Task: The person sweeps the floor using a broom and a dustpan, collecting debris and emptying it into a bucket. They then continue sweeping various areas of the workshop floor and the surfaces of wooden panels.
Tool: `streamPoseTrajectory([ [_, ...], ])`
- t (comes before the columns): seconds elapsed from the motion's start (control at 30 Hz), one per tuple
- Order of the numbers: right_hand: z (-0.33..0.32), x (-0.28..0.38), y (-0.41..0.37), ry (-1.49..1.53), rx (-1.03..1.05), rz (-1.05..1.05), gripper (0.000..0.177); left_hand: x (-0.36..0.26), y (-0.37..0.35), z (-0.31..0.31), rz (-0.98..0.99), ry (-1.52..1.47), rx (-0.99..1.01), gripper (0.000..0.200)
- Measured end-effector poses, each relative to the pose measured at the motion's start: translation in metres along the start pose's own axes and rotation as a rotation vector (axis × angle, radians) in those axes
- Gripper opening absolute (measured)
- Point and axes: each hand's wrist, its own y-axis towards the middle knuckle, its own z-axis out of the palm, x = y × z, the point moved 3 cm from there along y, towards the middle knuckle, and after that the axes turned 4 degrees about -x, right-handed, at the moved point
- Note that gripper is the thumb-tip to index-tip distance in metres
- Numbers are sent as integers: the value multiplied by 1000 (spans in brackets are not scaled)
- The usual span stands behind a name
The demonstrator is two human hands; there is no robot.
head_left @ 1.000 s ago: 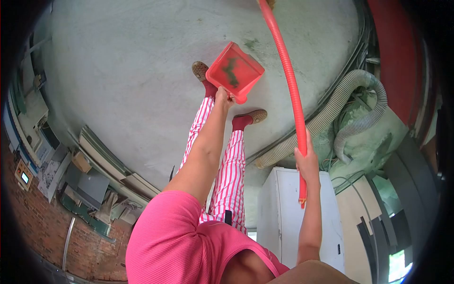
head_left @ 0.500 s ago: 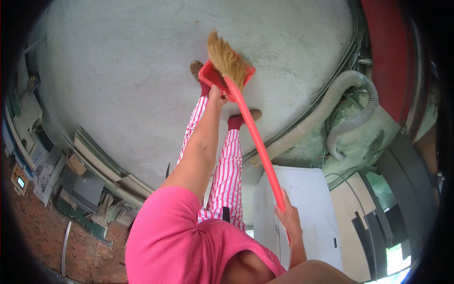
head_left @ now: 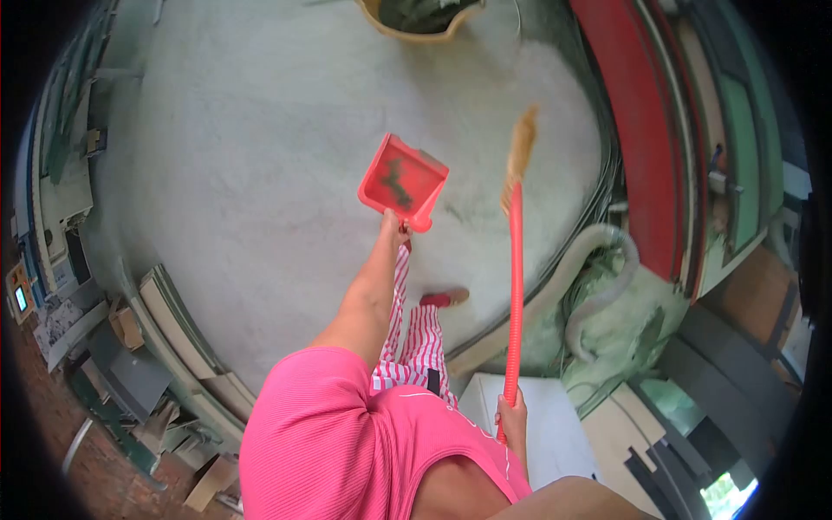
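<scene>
My left hand (head_left: 399, 227) is closed round the handle end of a red dustpan (head_left: 425, 198), held out in front of me above the floor. A dark clump of debris (head_left: 397, 180) lies in the pan. Lower right, my right hand (head_left: 513, 418) grips the long red handle of a broom (head_left: 516, 286). The broom's straw bristles (head_left: 522, 152) are blurred and point away from me, to the right of the dustpan and apart from it.
Ahead stands a yellowish tub (head_left: 416, 33) with dark contents. On the right are a flexible hose (head_left: 598, 234), cables along the floor, a red panel (head_left: 641, 130) and a white cabinet (head_left: 542, 433). Boards (head_left: 186, 321) and scrap line the left side.
The broom has lifted off the dustpan and swung right, showing the debris inside the pan. My view has moved forward, bringing the tub into sight, and my feet have shifted.
</scene>
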Motion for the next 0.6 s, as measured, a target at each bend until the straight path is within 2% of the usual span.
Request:
streamPoseTrajectory([
  [0.03,7,15,-3,29,-41,1,34,-26,-19,5,21,-17,28,24],
  [0.17,22,50,-15,39,-31,9,27,-113,-75,9,40,-62,38,26],
  [0.23,31,67,-23,88,-35,-32,11,-153,-95,14,78,-44,107,28],
  [0.27,33,52,-13,72,-60,-20,19,-172,-104,17,104,-58,114,30],
  [0.43,34,92,-11,58,-72,-93,20,-252,-131,48,128,-103,208,30],
  [0.5,34,110,-7,54,-78,-116,21,-278,-142,67,208,-107,111,29],
  [0.6,32,141,3,50,-80,-132,22,-310,-138,111,249,-87,126,29],
])
